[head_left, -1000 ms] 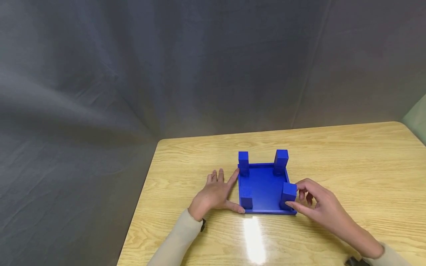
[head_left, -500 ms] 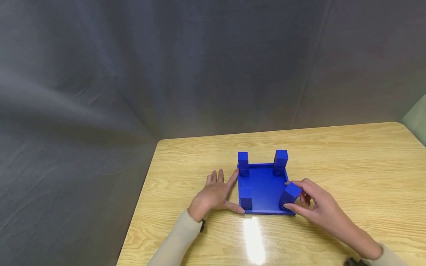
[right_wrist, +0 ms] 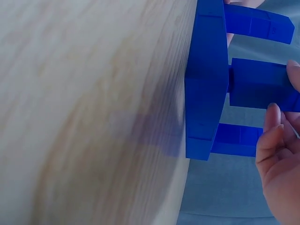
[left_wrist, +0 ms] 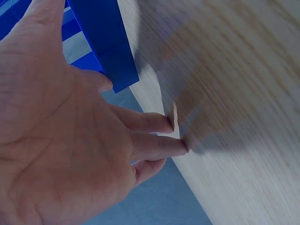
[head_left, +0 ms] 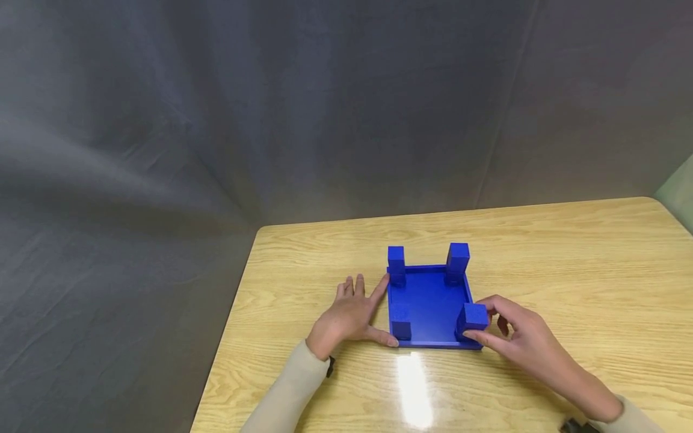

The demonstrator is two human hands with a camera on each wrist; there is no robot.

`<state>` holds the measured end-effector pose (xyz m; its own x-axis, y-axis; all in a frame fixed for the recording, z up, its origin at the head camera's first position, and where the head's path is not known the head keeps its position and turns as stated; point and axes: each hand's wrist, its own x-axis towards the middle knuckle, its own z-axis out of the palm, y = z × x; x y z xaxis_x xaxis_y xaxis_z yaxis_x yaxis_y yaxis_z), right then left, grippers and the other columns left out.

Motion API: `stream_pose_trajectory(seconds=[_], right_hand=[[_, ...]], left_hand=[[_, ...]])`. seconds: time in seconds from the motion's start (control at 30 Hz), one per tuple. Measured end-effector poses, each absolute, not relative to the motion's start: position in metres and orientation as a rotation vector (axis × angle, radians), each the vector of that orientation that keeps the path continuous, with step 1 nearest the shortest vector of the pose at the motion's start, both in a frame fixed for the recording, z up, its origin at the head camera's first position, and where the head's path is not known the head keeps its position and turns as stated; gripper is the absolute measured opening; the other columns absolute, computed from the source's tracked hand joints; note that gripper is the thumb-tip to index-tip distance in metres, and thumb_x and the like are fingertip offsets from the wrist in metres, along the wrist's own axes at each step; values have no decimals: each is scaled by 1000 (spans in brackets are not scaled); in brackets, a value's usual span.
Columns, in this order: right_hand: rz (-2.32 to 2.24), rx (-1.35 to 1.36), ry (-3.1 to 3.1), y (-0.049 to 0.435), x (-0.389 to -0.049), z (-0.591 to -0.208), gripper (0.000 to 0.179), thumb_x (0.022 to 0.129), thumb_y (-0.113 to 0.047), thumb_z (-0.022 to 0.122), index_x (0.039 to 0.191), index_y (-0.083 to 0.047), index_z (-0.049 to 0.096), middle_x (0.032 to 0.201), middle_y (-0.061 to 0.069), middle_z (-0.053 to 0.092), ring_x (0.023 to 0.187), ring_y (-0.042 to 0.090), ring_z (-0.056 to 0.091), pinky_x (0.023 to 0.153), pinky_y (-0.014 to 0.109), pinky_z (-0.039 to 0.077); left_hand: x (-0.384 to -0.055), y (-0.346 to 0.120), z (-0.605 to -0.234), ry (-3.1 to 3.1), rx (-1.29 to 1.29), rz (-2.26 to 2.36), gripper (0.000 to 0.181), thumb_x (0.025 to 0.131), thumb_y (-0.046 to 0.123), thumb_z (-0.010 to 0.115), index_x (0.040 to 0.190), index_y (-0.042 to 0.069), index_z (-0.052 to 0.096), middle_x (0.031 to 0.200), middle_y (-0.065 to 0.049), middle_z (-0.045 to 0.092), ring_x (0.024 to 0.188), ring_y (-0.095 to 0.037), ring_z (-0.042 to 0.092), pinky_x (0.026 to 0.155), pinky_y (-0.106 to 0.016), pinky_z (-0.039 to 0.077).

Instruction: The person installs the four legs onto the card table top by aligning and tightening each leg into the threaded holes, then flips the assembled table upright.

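Observation:
A shallow blue square panel [head_left: 430,307] with a raised rim lies on the table, with blue block-shaped legs standing up at its corners. My left hand [head_left: 346,316] is spread at the panel's left side, thumb and index finger touching its edge. With thumb and fingers, my right hand [head_left: 517,334] pinches the near right leg [head_left: 474,316]. In the right wrist view a narrow neck shows between this leg [right_wrist: 258,84] and the panel [right_wrist: 206,79]. The left wrist view shows the left palm [left_wrist: 70,140] beside the blue side wall [left_wrist: 105,42].
The far left leg [head_left: 396,261], far right leg [head_left: 457,258] and near left leg [head_left: 401,325] stand at the other corners. Around the panel is the wooden table [head_left: 585,258]. A grey curtain [head_left: 368,108] hangs behind and to the left.
Between my right fingers the near right leg turned to an angle, and now its top sits roughly square again, a little further right than at first. The left hand has stayed put.

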<state>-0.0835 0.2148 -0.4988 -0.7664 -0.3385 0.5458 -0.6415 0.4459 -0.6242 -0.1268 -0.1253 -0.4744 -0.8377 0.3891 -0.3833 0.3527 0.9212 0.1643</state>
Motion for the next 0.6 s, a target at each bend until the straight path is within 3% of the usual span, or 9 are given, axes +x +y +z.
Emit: stream_pose_trajectory(seconds=[0.27, 0.43, 0.6], right_hand=[[1254, 894, -2386, 216, -82, -496, 57, 73, 4, 96, 112, -27, 69, 96, -15, 62, 68, 7, 54, 57, 17, 40], [1284, 870, -2449, 219, -77, -493, 58, 79, 6, 91, 119, -30, 69, 105, -16, 65, 73, 11, 57, 49, 18, 39], [1309, 861, -2452, 218, -75, -491, 56, 79, 7, 89, 115, -30, 67, 108, -13, 66, 74, 12, 57, 48, 20, 39]], left_hand=[[-127, -126, -474, 2663, 533, 138, 140, 78, 87, 76, 177, 31, -5, 173, -38, 13, 159, -57, 16, 129, -60, 11], [-127, -125, -474, 2665, 540, 137, 140, 78, 87, 76, 177, 31, -5, 172, -39, 13, 159, -57, 16, 129, -61, 11], [-127, -125, -475, 2667, 535, 134, 140, 77, 87, 76, 177, 32, -5, 173, -38, 13, 159, -57, 16, 129, -60, 11]])
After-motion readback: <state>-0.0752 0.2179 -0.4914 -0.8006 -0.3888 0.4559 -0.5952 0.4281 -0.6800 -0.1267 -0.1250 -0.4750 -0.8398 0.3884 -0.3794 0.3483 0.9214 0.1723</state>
